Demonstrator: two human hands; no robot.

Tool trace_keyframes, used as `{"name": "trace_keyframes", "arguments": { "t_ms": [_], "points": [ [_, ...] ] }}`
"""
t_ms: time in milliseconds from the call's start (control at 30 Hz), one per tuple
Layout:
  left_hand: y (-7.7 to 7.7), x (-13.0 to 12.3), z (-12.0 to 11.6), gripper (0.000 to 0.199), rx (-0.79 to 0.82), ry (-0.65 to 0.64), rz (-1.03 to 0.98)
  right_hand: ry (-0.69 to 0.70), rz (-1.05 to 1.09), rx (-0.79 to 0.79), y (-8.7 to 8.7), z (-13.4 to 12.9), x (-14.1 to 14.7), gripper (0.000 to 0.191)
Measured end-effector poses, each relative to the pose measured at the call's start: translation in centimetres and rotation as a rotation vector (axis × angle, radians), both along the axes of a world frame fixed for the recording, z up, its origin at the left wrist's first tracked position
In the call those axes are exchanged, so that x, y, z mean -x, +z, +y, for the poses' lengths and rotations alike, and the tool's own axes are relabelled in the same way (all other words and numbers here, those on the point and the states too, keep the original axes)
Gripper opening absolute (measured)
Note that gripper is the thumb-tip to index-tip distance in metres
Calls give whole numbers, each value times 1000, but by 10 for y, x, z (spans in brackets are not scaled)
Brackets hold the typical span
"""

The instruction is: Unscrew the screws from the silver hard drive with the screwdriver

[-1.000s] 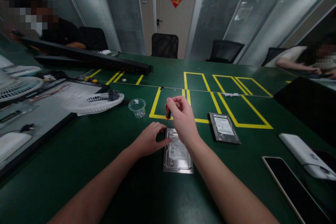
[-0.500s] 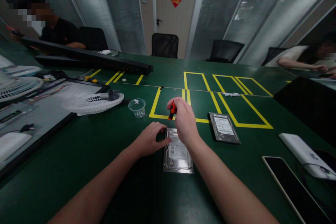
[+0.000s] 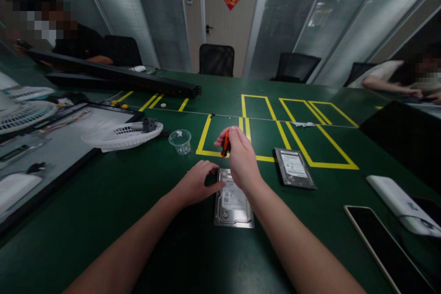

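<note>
A silver hard drive (image 3: 236,202) with a white label lies on the green table in front of me. My left hand (image 3: 198,181) rests at its upper left, thumb on the label and fingertips at the far left corner, steadying it. My right hand (image 3: 241,156) is closed around a red and black screwdriver (image 3: 225,145), whose thin shaft points down at the drive's far left corner. Whether the tip touches the drive cannot be made out. To the right lies a second hard drive (image 3: 295,167). A clear plastic cup (image 3: 180,141) stands at the left, beyond my left hand.
White fan grille (image 3: 124,135) and a grey panel (image 3: 65,138) lie left. A long black bar (image 3: 113,71) lies behind. A phone (image 3: 389,248) and white device (image 3: 403,204) are at the right. People sit at both far sides. Yellow tape marks the table.
The fingers of my right hand have shifted slightly around the screwdriver handle, which stands a little more upright. My left hand and the drive have stayed in place.
</note>
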State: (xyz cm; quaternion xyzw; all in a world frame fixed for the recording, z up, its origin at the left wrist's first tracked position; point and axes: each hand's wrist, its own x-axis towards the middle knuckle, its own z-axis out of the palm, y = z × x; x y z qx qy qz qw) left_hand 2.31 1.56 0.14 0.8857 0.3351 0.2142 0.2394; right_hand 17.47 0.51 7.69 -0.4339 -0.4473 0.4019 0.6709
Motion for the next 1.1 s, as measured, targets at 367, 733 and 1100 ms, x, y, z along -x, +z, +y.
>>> {"name": "trace_keyframes", "arguments": {
  "t_ms": [367,733,1100],
  "points": [
    [0,-1,-2,24,1,16,-33,114,-6,-34,-7,-1,7,40],
    [-1,-1,-1,25,-12,12,-22,28,-18,57,1,-5,8,30],
    [2,0,-1,26,12,14,-6,-59,-29,33,6,-7,3,28]
  ]
}}
